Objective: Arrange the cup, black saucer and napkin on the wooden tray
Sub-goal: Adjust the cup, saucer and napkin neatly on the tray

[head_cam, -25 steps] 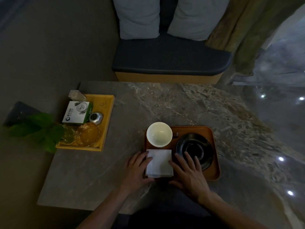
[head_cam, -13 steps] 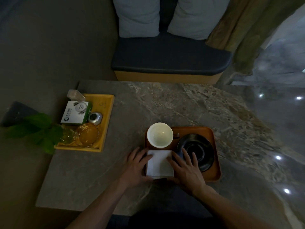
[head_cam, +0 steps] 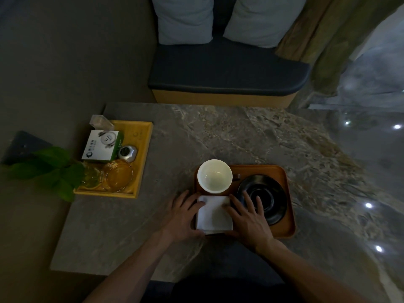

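2 hands (head_cam: 215, 217), fingers spread flat, on square white napkin (head_cam: 214, 215) beside round cup (head_cam: 214, 176)

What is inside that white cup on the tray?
Nothing that I can see. The white cup looks empty, its pale inside bare down to the bottom. What lies beneath it on the wooden tray is covered by the cup itself.

Place: you are in a lounge or hotel-style sitting area.
Seating: cushioned bench (head_cam: 227, 71) at 12 o'clock, two pale pillows (head_cam: 185, 18) against its back.
Table: marble-look top (head_cam: 218, 132) before you.
Amenities: yellow tray (head_cam: 143, 149) at 10 o'clock, with boxed item (head_cam: 100, 147) and glass ashtray (head_cam: 118, 174).
Floor: glossy stone (head_cam: 371, 171) at 3 o'clock.
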### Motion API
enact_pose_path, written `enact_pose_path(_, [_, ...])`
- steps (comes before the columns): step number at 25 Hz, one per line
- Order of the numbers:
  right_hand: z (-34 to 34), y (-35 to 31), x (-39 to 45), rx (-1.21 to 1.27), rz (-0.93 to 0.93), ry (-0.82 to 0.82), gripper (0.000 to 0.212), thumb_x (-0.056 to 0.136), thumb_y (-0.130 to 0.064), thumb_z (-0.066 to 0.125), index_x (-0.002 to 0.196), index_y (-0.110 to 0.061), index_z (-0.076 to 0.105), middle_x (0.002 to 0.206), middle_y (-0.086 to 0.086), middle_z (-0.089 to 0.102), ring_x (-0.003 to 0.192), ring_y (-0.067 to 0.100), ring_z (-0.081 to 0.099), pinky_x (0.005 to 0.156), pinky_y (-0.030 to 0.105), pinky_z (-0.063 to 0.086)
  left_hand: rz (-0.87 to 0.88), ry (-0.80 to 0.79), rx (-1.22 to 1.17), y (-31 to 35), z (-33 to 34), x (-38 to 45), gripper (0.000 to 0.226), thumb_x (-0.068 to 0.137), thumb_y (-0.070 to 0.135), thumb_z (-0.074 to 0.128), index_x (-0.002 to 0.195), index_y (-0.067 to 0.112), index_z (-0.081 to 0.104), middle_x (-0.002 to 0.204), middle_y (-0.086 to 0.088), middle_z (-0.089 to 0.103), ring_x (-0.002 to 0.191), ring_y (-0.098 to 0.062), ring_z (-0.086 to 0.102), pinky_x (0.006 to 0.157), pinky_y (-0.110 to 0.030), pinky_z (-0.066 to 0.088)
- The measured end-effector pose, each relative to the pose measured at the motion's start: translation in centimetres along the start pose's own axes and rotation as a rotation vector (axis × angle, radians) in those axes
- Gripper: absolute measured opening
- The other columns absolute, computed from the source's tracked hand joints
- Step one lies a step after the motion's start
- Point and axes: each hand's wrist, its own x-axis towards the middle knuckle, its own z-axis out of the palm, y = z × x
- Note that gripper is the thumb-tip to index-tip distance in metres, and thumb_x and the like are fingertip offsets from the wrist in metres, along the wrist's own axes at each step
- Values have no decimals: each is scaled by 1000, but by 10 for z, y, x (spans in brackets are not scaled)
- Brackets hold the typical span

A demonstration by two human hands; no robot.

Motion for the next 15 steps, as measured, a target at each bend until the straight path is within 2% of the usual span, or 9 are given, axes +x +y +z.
enact_pose_path(7, [-4,1,2,-3,2,-30,85,83,-70,47,150,-34,11,163,1,2,144,37,-20,108,64,-16,-14,13,-13,2,3,-2,94,71,74,59,149,33,24,159,1,21,146,-28,10,117,-51,3])
enact_pose_path(12, [-5,0,5,-8,5,-16,83,82,-70,49,149,-33,18,163,3,10,146,39,-11,108,64,-16,1,26,3,1,3,-2,92,72,75,57,148,34,25,159,0,23,145,-29,13,117,-53,5])
enact_pose_path(15, [-3,0,6,-21,7,-24,85,81,-70,51,149,-34,16,163,3,9,146,39,-11,107,63,-17,-2,36,3,1,3,-2,91,72,74,59,148,34,26,158,0,26,145,-29,15,116,-52,5])
